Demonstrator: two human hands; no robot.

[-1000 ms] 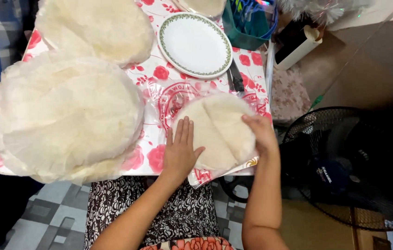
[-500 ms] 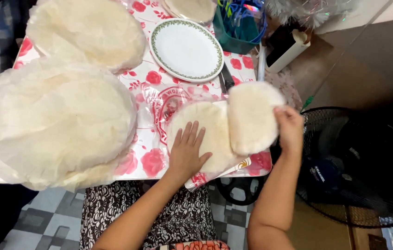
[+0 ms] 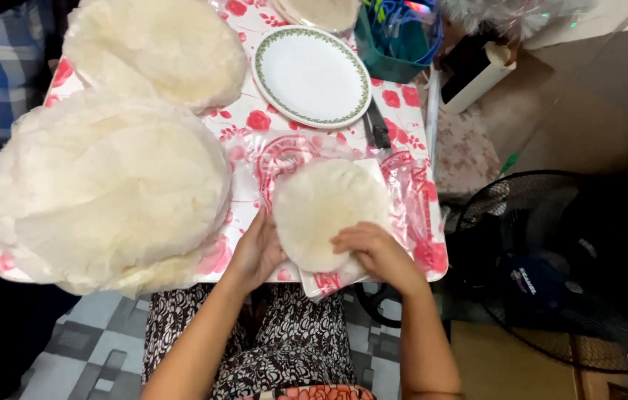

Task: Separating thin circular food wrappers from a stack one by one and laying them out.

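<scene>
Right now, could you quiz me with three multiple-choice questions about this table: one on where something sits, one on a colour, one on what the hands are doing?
1. Where is the empty plate?
A. Beyond the small round sheet
B. On the floor
C. Under the big stack

2. The plate's rim pattern is:
A. Blue
B. Green
C. Black

3. The right hand:
A. Hangs off the table
B. Grips the knife
C. Rests on the small sheet

Answers: 1 A, it lies farther up the table. 2 B, a green band circles it. 3 C, its fingers lie on the sheet; the left hand touches its edge.

White green-rimmed plate [image 3: 311,75], teal basket [image 3: 392,53], black fan [image 3: 573,274], checked floor [image 3: 84,355].
</scene>
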